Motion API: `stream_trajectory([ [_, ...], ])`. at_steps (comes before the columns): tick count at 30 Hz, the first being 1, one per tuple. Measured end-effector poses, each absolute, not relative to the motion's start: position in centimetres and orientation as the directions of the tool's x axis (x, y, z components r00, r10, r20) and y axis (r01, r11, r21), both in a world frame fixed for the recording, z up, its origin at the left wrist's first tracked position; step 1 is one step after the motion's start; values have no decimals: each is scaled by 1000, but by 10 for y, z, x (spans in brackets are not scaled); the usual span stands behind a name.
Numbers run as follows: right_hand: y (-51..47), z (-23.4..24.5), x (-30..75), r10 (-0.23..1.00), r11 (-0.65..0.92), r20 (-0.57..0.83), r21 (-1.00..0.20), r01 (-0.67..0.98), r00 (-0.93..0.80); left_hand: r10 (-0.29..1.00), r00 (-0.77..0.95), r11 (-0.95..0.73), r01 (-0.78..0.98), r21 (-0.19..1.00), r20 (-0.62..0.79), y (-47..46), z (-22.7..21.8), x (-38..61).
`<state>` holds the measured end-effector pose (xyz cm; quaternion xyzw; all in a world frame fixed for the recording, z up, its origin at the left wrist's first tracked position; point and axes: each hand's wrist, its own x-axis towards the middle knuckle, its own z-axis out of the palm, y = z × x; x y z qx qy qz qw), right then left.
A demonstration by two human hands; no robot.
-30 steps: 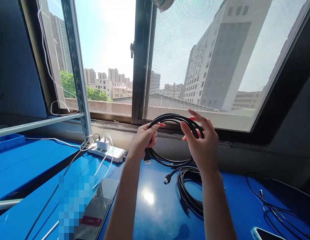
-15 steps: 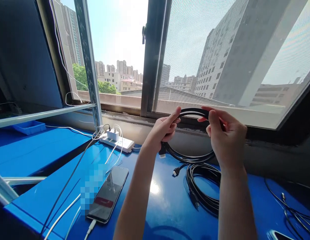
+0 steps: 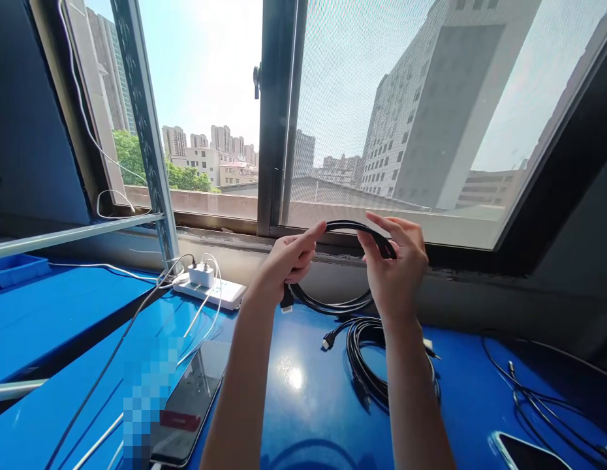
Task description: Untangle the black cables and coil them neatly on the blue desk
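The left hand (image 3: 290,261) is clamped on one side of a coiled black cable (image 3: 352,225), thumb extended along the strands. A plug (image 3: 286,300) with a pale tip hangs just below that hand. The right hand (image 3: 401,267) is placed around the opposite side of the coil, thumb and forefinger tips apart; whether its other fingers press on the strands cannot be told. The coil is held up over the blue table (image 3: 308,431), in front of the window frame (image 3: 277,130).

A second black cable coil (image 3: 353,356) lies on the table below; the right forearm covers part of it. Left side: a smartphone (image 3: 198,385) beside the left forearm, a white power strip (image 3: 230,294) carrying a white charger (image 3: 202,274), and a metal shelf upright (image 3: 147,130). Right side: loose black cables (image 3: 521,390) near another phone (image 3: 526,455).
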<state>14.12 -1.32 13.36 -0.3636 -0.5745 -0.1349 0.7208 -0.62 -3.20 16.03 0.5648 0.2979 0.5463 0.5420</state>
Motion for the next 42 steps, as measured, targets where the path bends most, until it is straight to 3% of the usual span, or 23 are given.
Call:
stream_trajectory([
  [6,-16,133,139,317,586,877,-481,652,363,926,72,-337,-291,895,372,-34,163,-4],
  [9,-22,135,136,420,518,815,-576,633,398,916,3,-376,-334,864,400,-35,165,-6],
  [13,-33,140,133,563,575,778,-612,543,280,893,-58,-436,-359,825,447,-42,170,-11],
  [21,-42,149,133,606,633,745,-664,398,279,740,-212,-672,-272,689,639,-48,176,-8],
  [31,-54,161,154,777,601,625,-774,199,81,866,-210,-501,-363,786,455,-54,182,4],
  [38,-60,165,151,841,532,536,-844,-61,-71,928,40,-334,-356,873,371,-41,179,10],
  [42,-61,165,155,855,478,495,-868,-134,-154,950,44,-271,-372,888,308,-33,175,19],
])
